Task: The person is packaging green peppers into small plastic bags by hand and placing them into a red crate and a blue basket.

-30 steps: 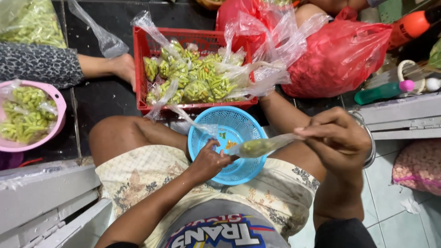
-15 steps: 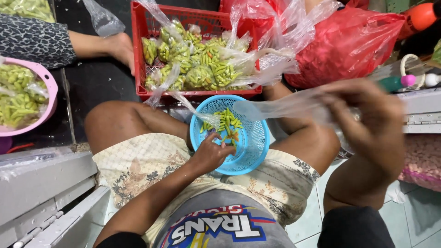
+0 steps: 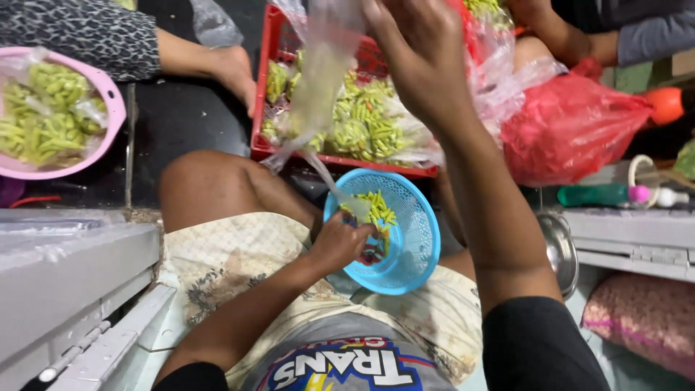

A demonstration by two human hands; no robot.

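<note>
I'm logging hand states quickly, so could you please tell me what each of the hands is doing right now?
Left hand: closed on the blue basket rim.
Right hand: closed, holding up a clear plastic bag.

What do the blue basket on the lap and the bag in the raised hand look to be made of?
Blue basket: moulded plastic, by its even colour and regular perforated wall, with a slight sheen. Bag, held up by the right hand: thin clear plastic film, see-through, creased and glossy. The left hand grips the basket's rim.

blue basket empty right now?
No. The blue basket holds a small pile of green chilies, and the left hand grips its rim.
</note>
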